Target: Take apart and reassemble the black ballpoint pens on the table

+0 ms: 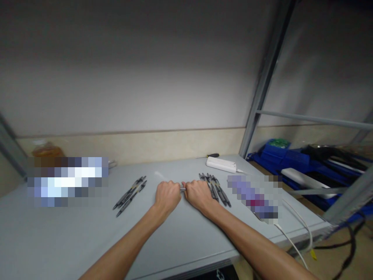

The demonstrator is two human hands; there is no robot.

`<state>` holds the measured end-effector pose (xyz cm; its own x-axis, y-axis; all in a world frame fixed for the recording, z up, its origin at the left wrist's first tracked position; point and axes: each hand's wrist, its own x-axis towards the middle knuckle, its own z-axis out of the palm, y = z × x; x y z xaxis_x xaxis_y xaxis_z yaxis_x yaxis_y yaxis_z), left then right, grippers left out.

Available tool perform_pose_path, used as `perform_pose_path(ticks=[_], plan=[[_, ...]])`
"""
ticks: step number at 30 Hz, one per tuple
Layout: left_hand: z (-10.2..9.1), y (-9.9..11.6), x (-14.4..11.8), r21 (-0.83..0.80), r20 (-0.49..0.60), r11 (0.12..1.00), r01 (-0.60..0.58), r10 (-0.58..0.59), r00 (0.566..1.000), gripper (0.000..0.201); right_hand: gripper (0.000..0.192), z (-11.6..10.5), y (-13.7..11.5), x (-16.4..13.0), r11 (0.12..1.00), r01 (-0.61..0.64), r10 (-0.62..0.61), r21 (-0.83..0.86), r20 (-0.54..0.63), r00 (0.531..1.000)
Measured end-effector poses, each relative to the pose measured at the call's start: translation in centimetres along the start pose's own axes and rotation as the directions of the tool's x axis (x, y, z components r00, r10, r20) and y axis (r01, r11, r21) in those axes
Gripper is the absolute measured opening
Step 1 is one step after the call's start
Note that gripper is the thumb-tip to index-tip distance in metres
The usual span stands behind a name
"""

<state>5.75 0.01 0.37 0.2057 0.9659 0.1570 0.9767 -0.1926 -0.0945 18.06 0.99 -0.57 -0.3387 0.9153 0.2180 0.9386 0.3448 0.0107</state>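
Seemingly midway — both the left hand (167, 195) and the right hand (199, 193) are clenched on one pen (183, 189) held between them over the table (72, 233), with a left pile (130, 195) and a right pile (215, 189) flanking them — which pile is handled already I cannot tell.

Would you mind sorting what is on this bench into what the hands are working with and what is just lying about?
In use:
- left hand and right hand, both closed on one pen between them
- pens to the left
- pens to the right

Lying about:
- white power strip
- screwdriver
- white cable
- blue crate beside the table
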Motion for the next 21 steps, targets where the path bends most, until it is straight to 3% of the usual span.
perform_pose_path(ticks=[7,10,13,16,18,21], plan=[[0.4,-0.2,0.0,-0.046,0.04,0.998,0.042,-0.041,0.998,0.029,0.05,0.1,0.0,0.1,0.998,0.056,-0.056,-0.027,-0.015,0.998],[0.5,-0.7,0.1,-0.081,0.062,0.997,-0.003,0.009,0.998,0.026,0.047,0.1,0.0,0.2,0.998,0.058,-0.059,-0.025,-0.023,0.998],[0.4,-1.5,0.1,-0.174,-0.072,0.968,-0.179,0.169,0.983,0.028,0.047,-0.1,0.4,0.4,1.0,-0.017,0.016,-0.022,-0.024,1.0],[0.2,-2.1,0.3,-0.191,-0.268,0.914,-0.357,0.301,0.915,0.024,0.048,-0.4,1.0,0.5,0.994,-0.103,0.101,-0.036,-0.056,0.993],[0.2,-2.5,0.4,-0.168,-0.314,0.893,-0.418,0.353,0.881,0.021,0.05,-0.5,1.3,0.5,0.992,-0.12,0.116,-0.046,-0.072,0.991],[0.4,-2.8,0.6,-0.156,-0.313,0.879,-0.451,0.389,0.866,0.02,0.05,-0.6,1.4,0.4,0.993,-0.103,0.1,-0.051,-0.06,0.993]])
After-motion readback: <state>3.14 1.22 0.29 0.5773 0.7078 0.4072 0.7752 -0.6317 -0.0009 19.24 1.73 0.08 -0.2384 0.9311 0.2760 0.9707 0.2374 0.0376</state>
